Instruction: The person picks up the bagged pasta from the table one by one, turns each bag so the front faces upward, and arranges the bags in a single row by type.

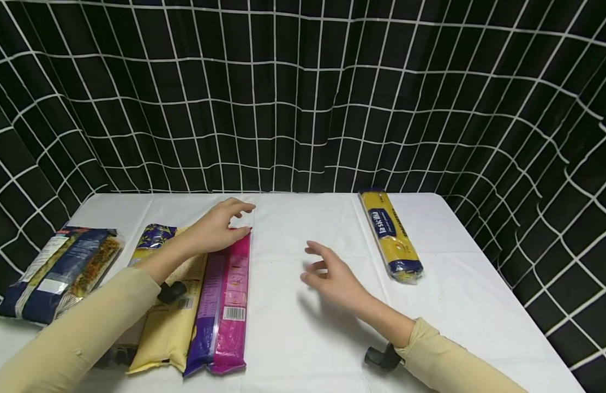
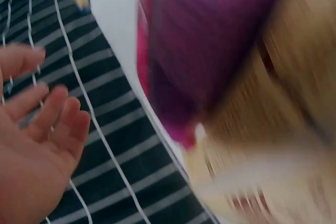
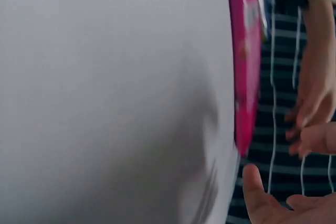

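Note:
My left hand (image 1: 216, 226) hovers over the far end of a pink and purple packet (image 1: 233, 305), its fingers loosely bent and holding nothing. Under the left forearm lies a pale yellow packet (image 1: 172, 322) with a blue patterned end, partly hidden by the sleeve. In the left wrist view the purple packet (image 2: 205, 35) is blurred, and the left hand (image 2: 44, 140) shows an empty palm. My right hand (image 1: 337, 278) hangs above the white table, fingers relaxed with nothing in them. To its right lies a yellow pasta packet (image 1: 393, 234) with a blue label.
A dark blue packet (image 1: 69, 273) with a clear window lies at the table's left side. The white table (image 1: 293, 338) has black cloth with a white grid (image 1: 293, 98) behind it and along its sides. Dark wrist mounts (image 1: 383, 357) sit under the forearms.

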`<state>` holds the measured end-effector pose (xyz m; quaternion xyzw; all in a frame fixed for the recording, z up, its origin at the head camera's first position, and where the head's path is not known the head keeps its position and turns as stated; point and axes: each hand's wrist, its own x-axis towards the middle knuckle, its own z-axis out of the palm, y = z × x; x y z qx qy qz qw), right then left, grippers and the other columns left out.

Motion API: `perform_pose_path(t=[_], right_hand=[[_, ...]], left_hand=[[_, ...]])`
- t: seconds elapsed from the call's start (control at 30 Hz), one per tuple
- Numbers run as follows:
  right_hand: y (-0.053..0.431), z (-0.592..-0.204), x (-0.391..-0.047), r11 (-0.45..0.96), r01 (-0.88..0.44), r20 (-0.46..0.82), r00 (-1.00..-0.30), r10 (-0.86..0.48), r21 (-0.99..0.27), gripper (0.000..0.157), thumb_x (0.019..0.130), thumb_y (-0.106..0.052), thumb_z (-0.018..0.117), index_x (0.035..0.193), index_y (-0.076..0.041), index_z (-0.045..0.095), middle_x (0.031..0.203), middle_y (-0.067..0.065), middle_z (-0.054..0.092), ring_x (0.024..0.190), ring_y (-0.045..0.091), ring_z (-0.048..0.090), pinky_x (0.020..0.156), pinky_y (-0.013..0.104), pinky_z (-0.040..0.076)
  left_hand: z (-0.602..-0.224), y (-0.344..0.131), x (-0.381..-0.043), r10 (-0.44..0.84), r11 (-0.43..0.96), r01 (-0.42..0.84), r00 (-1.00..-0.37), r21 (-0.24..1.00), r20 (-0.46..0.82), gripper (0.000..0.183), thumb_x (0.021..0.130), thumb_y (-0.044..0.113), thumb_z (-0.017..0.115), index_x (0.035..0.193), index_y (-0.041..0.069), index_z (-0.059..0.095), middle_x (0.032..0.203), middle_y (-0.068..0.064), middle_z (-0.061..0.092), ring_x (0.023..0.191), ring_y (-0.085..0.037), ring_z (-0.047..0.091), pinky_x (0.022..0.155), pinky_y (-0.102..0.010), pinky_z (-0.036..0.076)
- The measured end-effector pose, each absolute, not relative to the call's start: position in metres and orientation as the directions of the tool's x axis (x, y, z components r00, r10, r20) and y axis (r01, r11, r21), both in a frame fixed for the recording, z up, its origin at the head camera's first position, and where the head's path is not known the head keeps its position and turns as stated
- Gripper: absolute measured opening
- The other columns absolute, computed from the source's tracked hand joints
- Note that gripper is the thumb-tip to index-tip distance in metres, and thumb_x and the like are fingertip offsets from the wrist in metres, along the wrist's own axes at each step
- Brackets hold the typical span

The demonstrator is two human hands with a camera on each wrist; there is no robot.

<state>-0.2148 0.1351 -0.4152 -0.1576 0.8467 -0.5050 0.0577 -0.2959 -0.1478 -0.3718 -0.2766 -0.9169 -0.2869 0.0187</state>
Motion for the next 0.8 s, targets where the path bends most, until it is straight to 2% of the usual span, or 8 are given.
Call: perform_pose_path(t=[0.17, 0.3, 0.5, 0.63, 0.8], right_hand=[[0.107, -0.421, -0.198, 0.488, -0.252, 0.001, -0.89, -0.456, -0.836, 0.072, 0.088, -0.018, 0.066, 0.148, -0.011, 0.028, 0.14, 0.007, 0.046, 0.1, 0.015, 0.059, 0.086, 0.031, 0.05], [0.088, -0.42, -0.189, 0.502, -0.264, -0.054, -0.844, -0.533, -0.823, 0.074, 0.087, -0.024, 0.066, 0.149, -0.011, 0.026, 0.14, 0.005, 0.044, 0.092, 0.007, 0.059, 0.089, 0.031, 0.047], [0.061, -0.418, -0.185, 0.469, -0.312, -0.057, -0.781, -0.621, -0.826, 0.078, 0.085, -0.024, 0.07, 0.148, -0.011, 0.028, 0.139, 0.007, 0.043, 0.086, 0.005, 0.058, 0.078, 0.023, 0.048], [0.047, -0.418, -0.184, 0.445, -0.341, -0.053, -0.743, -0.667, -0.828, 0.081, 0.083, -0.023, 0.071, 0.149, -0.007, 0.026, 0.141, 0.013, 0.035, 0.09, 0.008, 0.057, 0.076, 0.02, 0.049], [0.035, -0.418, -0.183, 0.482, -0.357, -0.053, -0.758, -0.65, -0.8, 0.084, 0.082, -0.026, 0.071, 0.148, -0.002, 0.025, 0.143, 0.018, 0.03, 0.092, 0.01, 0.056, 0.08, 0.019, 0.048]], left_hand=[[-0.376, -0.171, -0.304, 0.538, 0.754, 0.53, -0.837, 0.388, 0.097, 0.06, 0.085, 0.028, 0.069, 0.139, 0.012, 0.048, 0.139, -0.011, 0.046, 0.131, -0.031, 0.035, 0.107, -0.051, 0.033], [-0.386, -0.182, -0.309, 0.548, 0.781, 0.513, -0.837, 0.357, 0.004, 0.067, 0.083, 0.034, 0.071, 0.14, 0.01, 0.047, 0.141, -0.014, 0.044, 0.133, -0.033, 0.034, 0.108, -0.051, 0.031], [-0.401, -0.189, -0.314, 0.536, 0.795, 0.469, -0.84, 0.385, -0.085, 0.076, 0.08, 0.041, 0.073, 0.141, 0.006, 0.044, 0.139, -0.016, 0.046, 0.13, -0.033, 0.039, 0.107, -0.05, 0.032], [-0.406, -0.19, -0.318, 0.516, 0.801, 0.43, -0.848, 0.417, -0.118, 0.082, 0.078, 0.043, 0.075, 0.142, 0.005, 0.041, 0.139, -0.016, 0.047, 0.129, -0.032, 0.041, 0.106, -0.048, 0.034], [-0.408, -0.189, -0.32, 0.495, 0.801, 0.386, -0.857, 0.458, -0.142, 0.084, 0.075, 0.042, 0.077, 0.142, 0.005, 0.041, 0.138, -0.016, 0.047, 0.128, -0.032, 0.043, 0.105, -0.048, 0.035]])
